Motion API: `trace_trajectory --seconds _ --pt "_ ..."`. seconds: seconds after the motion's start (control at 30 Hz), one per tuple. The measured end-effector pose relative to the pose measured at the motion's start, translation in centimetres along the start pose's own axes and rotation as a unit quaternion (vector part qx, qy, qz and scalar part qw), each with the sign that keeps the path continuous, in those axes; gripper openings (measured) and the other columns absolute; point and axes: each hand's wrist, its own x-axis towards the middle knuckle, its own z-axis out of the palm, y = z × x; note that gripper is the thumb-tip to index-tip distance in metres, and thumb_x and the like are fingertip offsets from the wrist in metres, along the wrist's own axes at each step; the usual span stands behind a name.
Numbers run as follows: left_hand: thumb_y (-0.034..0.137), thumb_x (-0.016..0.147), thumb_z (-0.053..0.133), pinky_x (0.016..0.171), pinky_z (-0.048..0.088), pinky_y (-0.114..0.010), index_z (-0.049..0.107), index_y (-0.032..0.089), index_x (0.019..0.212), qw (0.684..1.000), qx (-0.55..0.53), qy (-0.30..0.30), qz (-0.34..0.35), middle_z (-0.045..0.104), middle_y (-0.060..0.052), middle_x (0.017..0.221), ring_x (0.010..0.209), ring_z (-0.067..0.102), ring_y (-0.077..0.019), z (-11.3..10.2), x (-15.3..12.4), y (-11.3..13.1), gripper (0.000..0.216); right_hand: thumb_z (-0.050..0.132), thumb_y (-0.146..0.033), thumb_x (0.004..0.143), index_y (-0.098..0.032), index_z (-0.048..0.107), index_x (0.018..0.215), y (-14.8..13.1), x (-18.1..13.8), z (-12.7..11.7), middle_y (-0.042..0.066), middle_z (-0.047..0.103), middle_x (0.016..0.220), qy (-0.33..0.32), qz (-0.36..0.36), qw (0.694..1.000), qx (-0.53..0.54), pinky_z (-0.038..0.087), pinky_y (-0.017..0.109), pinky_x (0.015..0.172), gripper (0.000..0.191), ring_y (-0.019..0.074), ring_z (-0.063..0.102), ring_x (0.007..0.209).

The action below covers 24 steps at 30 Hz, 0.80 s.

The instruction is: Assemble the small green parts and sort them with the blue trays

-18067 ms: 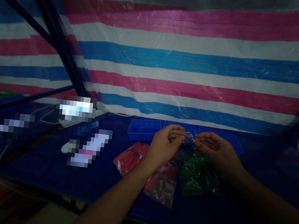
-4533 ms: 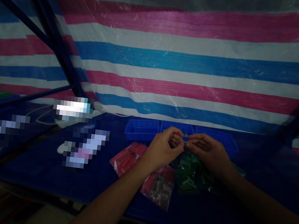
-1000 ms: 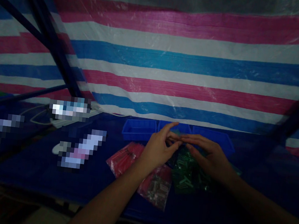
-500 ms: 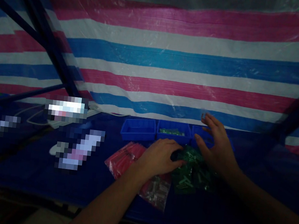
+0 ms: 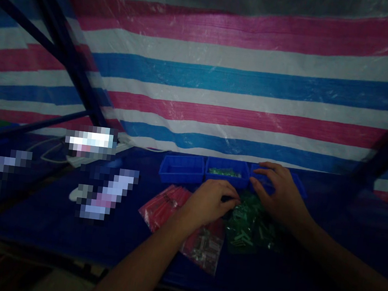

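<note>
Left hand (image 5: pixel 208 203) curled, grip unclear, on crinkly green-piece bag (image 5: pixel 249 228); right hand (image 5: pixel 281 196) splayed, empty, above.

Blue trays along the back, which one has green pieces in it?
The middle tray, holding green pieces. The left tray shows none, and the right hand hides most of the right tray.

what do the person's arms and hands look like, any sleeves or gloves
Left hand and right hand are both bare, no gloves. Both forearms are uncovered to the picture's edge, no sleeves. No watch or ring shows, though the light is dim.
</note>
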Motion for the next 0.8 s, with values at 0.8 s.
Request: trace_trajectory --seconds 0.8 --pt "0.028 0.097 0.064 0.079 0.053 -0.029 0.083 0.021 0.095 1.0 -0.003 -0.011 -0.007 0.082 -0.005 0.092 0.083 0.075 -0.0193 0.2 -0.1 0.1 0.021 0.062 -0.036 0.098 -0.024 0.066 0.119 -1.8 -0.2 -0.2 0.011 0.072 0.116 -0.051 0.038 0.994 0.093 0.052 0.049 0.1 0.024 0.0308 0.067 0.112"
